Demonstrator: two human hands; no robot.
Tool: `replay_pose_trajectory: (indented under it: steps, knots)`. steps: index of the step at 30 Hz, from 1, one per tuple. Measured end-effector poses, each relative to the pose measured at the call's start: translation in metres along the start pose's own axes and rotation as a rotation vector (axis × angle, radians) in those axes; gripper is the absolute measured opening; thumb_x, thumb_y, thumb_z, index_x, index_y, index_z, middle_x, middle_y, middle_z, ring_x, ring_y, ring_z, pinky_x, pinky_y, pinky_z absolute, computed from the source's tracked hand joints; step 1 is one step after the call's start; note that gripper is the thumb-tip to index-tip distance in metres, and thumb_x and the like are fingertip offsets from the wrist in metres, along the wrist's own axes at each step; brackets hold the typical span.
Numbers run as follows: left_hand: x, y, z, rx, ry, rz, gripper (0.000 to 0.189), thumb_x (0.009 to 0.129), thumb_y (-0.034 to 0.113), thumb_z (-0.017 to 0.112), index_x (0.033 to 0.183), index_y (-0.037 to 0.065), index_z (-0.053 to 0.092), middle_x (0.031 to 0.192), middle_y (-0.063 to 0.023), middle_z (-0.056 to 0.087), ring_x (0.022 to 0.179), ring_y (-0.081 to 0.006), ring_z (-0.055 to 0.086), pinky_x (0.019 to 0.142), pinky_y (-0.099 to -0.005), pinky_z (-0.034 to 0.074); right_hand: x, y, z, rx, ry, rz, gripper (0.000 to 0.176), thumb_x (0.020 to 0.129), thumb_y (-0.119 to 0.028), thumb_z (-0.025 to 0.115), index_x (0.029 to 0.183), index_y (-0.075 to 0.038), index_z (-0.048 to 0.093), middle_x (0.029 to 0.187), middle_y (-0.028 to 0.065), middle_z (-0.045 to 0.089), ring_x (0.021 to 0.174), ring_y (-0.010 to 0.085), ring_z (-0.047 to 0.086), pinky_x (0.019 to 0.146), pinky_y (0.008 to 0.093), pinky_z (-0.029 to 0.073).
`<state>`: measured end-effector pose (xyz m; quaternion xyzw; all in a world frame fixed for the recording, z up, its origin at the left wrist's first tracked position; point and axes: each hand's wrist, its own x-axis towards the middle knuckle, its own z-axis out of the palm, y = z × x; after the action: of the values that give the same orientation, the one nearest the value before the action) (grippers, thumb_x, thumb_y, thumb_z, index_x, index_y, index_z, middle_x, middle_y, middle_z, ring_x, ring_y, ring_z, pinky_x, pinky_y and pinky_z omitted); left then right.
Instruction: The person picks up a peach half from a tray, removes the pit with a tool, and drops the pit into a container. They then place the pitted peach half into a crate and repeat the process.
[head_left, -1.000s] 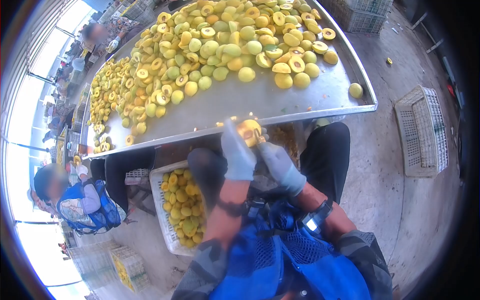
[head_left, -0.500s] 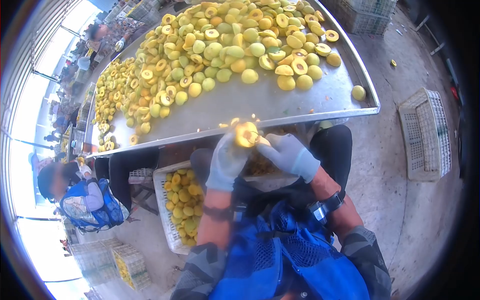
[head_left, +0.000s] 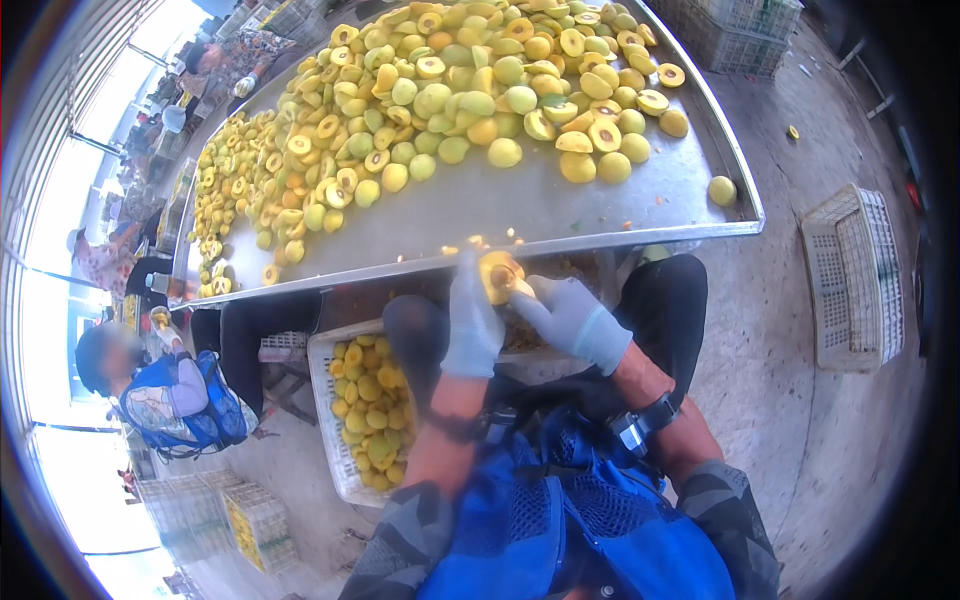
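My left hand (head_left: 473, 315), in a pale grey glove, holds a yellow peach half (head_left: 499, 277) just below the table's near edge. The cut face is turned up and shows a brown hollow or stone in its middle. Gloved alike, my right hand (head_left: 575, 318) has its fingers closed at the right side of this peach half. Whatever those fingers grip is too small to make out. Beyond my hands, a big heap of halved peaches (head_left: 440, 100) lies on the metal table (head_left: 600, 205), some cut side up.
Between my knees and a seated co-worker (head_left: 170, 385) stands a white crate (head_left: 345, 470) of peach halves. Another white crate (head_left: 850, 280) is on the floor to the right. Stacked crates (head_left: 730, 40) stand at the back right. The table has a raised metal rim.
The peach half has shifted slightly right and down, and its cut face has tilted. My left hand has turned more upright around it; my right fingers remain close against the fruit.
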<state>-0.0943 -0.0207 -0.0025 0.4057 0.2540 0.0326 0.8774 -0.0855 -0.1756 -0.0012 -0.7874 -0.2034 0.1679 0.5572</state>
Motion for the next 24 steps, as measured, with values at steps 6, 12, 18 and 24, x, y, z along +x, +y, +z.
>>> replay_pose_trajectory:
  steps: [6, 12, 18, 24]
  knots:
    - [-0.003, 0.008, 0.014, 0.223, 0.101, -0.006, 0.043, 0.106, 0.038, 0.047, 0.112, -0.001, 0.064, 0.098, -0.0118, 0.070, 0.087, -0.0200, 0.067, 0.074, -0.0329, 0.056, -0.004, -0.003, -0.001, 0.027, -0.065, 0.086, 0.048, 0.102, -0.044, 0.053, 0.106, 0.001, 0.070, 0.095, 0.0277, 0.070, 0.093, 0.0469, 0.066, 0.080, 0.0485, 0.052]
    - [0.007, 0.001, -0.003, 0.436, 0.031, 0.042, 0.048, 0.108, 0.040, 0.042, 0.113, -0.002, 0.066, 0.104, -0.0118, 0.069, 0.088, -0.0195, 0.066, 0.076, -0.0326, 0.056, -0.012, 0.013, 0.015, 0.081, 0.009, 0.093, 0.050, 0.105, -0.044, 0.051, 0.106, 0.003, 0.069, 0.089, 0.0222, 0.072, 0.081, 0.0370, 0.069, 0.076, 0.0435, 0.052]
    - [0.004, -0.025, -0.013, 0.576, -0.198, 0.583, 0.049, 0.112, 0.037, 0.034, 0.124, -0.001, 0.061, 0.116, -0.0131, 0.068, 0.101, -0.0207, 0.066, 0.094, -0.0326, 0.053, -0.013, 0.007, 0.004, 0.531, -0.046, 0.246, 0.050, 0.107, -0.042, 0.051, 0.107, 0.005, 0.068, 0.079, 0.0037, 0.066, 0.069, 0.0118, 0.059, 0.063, 0.0286, 0.048]
    - [0.010, -0.041, 0.001, 0.613, 0.016, 0.782, 0.052, 0.112, 0.033, 0.031, 0.107, -0.004, 0.068, 0.098, -0.0114, 0.070, 0.090, -0.0203, 0.068, 0.085, -0.0317, 0.055, -0.021, -0.002, 0.002, 0.639, -0.141, 0.390, 0.045, 0.107, -0.040, 0.051, 0.105, 0.002, 0.067, 0.069, -0.0013, 0.059, 0.066, 0.0056, 0.055, 0.057, 0.0236, 0.043]
